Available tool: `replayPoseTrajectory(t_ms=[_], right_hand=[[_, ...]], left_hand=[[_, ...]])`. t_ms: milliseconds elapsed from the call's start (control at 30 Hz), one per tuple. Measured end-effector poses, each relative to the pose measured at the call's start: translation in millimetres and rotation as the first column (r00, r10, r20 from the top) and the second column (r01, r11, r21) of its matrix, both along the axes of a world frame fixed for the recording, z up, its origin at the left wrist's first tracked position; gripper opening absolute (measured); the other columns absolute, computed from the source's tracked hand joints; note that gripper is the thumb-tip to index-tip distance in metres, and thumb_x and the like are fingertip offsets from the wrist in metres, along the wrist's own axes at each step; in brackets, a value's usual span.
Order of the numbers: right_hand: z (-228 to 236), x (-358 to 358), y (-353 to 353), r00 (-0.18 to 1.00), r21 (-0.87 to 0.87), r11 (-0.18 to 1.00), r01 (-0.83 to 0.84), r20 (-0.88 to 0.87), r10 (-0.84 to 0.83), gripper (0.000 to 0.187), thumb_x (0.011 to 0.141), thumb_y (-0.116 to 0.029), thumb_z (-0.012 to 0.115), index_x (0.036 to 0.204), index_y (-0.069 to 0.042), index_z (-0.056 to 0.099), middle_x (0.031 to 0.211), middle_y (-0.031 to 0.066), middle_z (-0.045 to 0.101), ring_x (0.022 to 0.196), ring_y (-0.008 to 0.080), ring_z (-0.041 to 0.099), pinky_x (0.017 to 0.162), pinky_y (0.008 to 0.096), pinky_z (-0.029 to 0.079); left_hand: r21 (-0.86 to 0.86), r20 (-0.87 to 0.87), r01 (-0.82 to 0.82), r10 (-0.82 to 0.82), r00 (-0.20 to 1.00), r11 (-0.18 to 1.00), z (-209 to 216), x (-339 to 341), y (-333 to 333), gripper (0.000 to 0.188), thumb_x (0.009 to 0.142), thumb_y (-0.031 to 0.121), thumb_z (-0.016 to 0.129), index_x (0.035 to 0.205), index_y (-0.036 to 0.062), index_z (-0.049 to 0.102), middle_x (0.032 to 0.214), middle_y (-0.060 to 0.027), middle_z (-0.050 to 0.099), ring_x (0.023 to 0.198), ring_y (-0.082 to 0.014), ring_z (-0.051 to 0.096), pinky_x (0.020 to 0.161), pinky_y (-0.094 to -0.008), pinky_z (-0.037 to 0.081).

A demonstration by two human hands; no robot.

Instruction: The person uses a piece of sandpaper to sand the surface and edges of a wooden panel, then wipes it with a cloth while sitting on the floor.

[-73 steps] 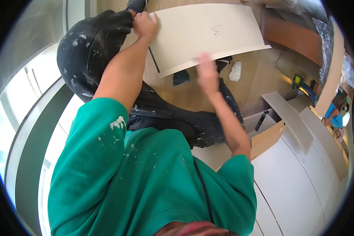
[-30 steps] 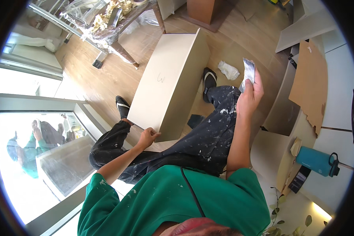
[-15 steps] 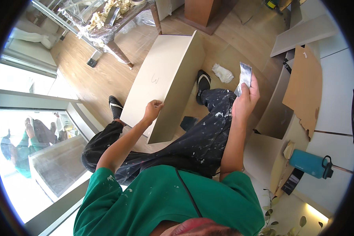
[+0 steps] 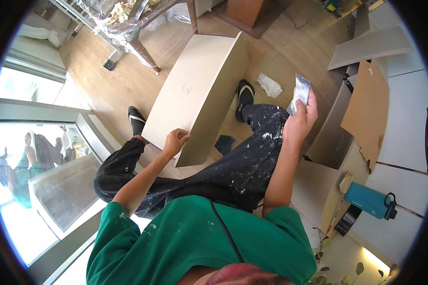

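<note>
A long beige box-like cabinet piece (image 4: 183, 95) with a hand-drawn mark on its upper face lies between my legs. At its near end, my left hand (image 4: 176, 142) is closed in a pinch over the long edge; whatever the fingertips hold, if anything, is too small to make out. My right hand (image 4: 302, 111) is raised to the right of the box, apart from it. Between its thumb and fingers is a flat, smeared silvery-grey piece (image 4: 299, 91), which sticks up past the hand; its exact kind is unclear.
A crumpled white cloth (image 4: 269, 85) and a dark flat square (image 4: 225, 144) lie on the wooden floor right of the box. A plastic-covered table (image 4: 140, 50) stands far left. Brown cardboard (image 4: 366, 111) and a teal bottle (image 4: 366, 197) are at right, a glass door (image 4: 47, 166) at left.
My left hand has slid a little nearer to me along the box's edge. My right hand still holds the silvery-grey piece, now slightly farther right and tilted more toward the right.
</note>
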State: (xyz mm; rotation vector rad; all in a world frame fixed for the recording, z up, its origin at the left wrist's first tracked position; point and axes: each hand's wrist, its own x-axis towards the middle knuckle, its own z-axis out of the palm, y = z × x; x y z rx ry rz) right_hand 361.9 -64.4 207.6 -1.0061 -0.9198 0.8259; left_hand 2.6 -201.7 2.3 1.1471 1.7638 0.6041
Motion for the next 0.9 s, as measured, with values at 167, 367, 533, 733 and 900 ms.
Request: replayPoseTrajectory(t_ms=[167, 367, 533, 733, 900], right_hand=[[0, 1, 1, 1.0, -0.003, 1.0, 0.0, 0.012, 0.0, 0.048, 0.094, 0.009, 0.042, 0.14, 0.011, 0.053, 0.133, 0.0159, 0.063, 0.121, 0.02, 0.061, 0.109, 0.0348, 0.043], [-4, 4, 4, 1.0, -0.011, 1.0, 0.002, -0.024, -0.002, 0.05, 0.092, 0.01, 0.044, 0.141, 0.011, 0.051, 0.132, 0.0196, 0.063, 0.123, 0.0257, 0.061, 0.112, 0.0388, 0.041], [3, -1, 3, 0.999, -0.029, 0.999, 0.035, -0.023, -0.036, 0.049, 0.09, 0.012, 0.045, 0.139, 0.012, 0.053, 0.131, 0.02, 0.064, 0.12, 0.0256, 0.062, 0.11, 0.0379, 0.043], [11, -3, -3, 0.999, -0.016, 1.0, -0.02, 0.047, 0.02, 0.052, 0.089, 0.01, 0.044, 0.141, 0.014, 0.047, 0.137, 0.0286, 0.058, 0.13, 0.0352, 0.057, 0.117, 0.0444, 0.038], [14, -7, -3, 0.994, 0.012, 0.999, -0.032, 0.108, 0.031, 0.054, 0.087, 0.009, 0.042, 0.14, 0.016, 0.046, 0.138, 0.0301, 0.057, 0.133, 0.037, 0.055, 0.121, 0.0481, 0.036]], left_hand=[[-0.071, 0.007, 0.055, -0.055, 0.998, 0.996, 6, -8, -24, 0.035, 0.092, 0.022, 0.077, 0.112, -0.0057, 0.07, 0.099, -0.0151, 0.076, 0.091, -0.0203, 0.073, 0.081, -0.032, 0.057], [-0.138, -0.011, 0.097, -0.099, 0.995, 0.986, 12, -18, -46, 0.033, 0.089, 0.023, 0.081, 0.105, -0.0047, 0.07, 0.091, -0.0124, 0.076, 0.082, -0.0204, 0.073, 0.071, -0.0336, 0.058], [-0.106, -0.087, 0.179, -0.188, 0.978, 0.978, -3, -35, -67, 0.033, 0.082, 0.024, 0.086, 0.098, -0.0001, 0.07, 0.084, -0.0122, 0.074, 0.075, -0.0196, 0.072, 0.068, -0.0335, 0.057], [-0.203, -0.095, 0.2, -0.223, 0.97, 0.959, 4, -39, -83, 0.031, 0.078, 0.019, 0.088, 0.089, -0.0024, 0.068, 0.079, -0.0128, 0.073, 0.071, -0.0217, 0.072, 0.065, -0.035, 0.056], [-0.301, -0.063, 0.174, -0.202, 0.977, 0.938, 19, -36, -87, 0.032, 0.075, 0.018, 0.09, 0.086, -0.003, 0.068, 0.078, -0.0146, 0.073, 0.072, -0.0245, 0.072, 0.067, -0.0359, 0.055]])
